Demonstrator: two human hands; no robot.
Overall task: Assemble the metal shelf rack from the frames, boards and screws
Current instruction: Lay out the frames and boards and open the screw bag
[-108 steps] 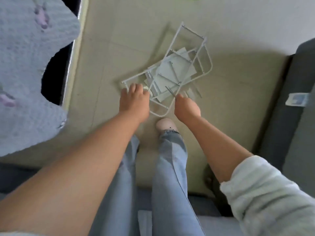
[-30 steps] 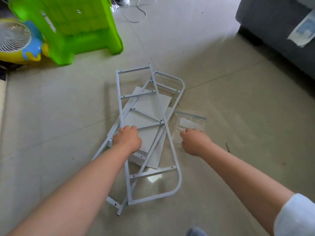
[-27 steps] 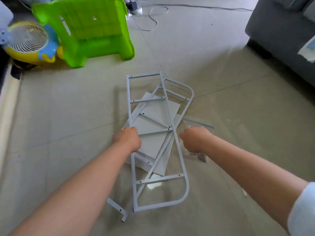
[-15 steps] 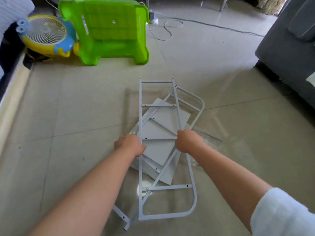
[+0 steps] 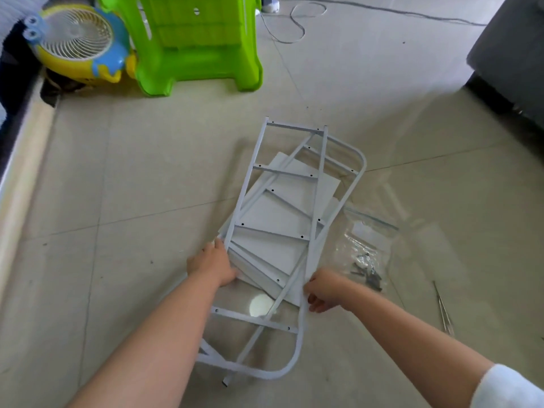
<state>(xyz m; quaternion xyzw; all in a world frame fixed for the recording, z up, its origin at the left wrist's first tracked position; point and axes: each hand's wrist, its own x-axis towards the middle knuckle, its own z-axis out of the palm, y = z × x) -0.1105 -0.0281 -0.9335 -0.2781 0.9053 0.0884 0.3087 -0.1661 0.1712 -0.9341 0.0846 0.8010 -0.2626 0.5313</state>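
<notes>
Tiled floor (image 5: 147, 178), mid-scene: top frame (image 5: 282, 172) over a second frame and boards (image 5: 276, 213), screw bag (image 5: 363, 254) right. Left hand (image 5: 213, 265) at left rail, grip unclear; right hand (image 5: 322, 290) pinching right rail. Likely light, stiff, slick tubing; best held by both side rails.

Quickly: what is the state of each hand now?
Left hand: grips the top frame's left rail.
Right hand: pinches its right rail.

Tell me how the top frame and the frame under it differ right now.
The top frame is held by the left hand and right hand; the lower frame is held by neither. The top frame's rounded end points toward the person, the lower frame's away. Both are white metal ladder-like frames over the boards.
</notes>
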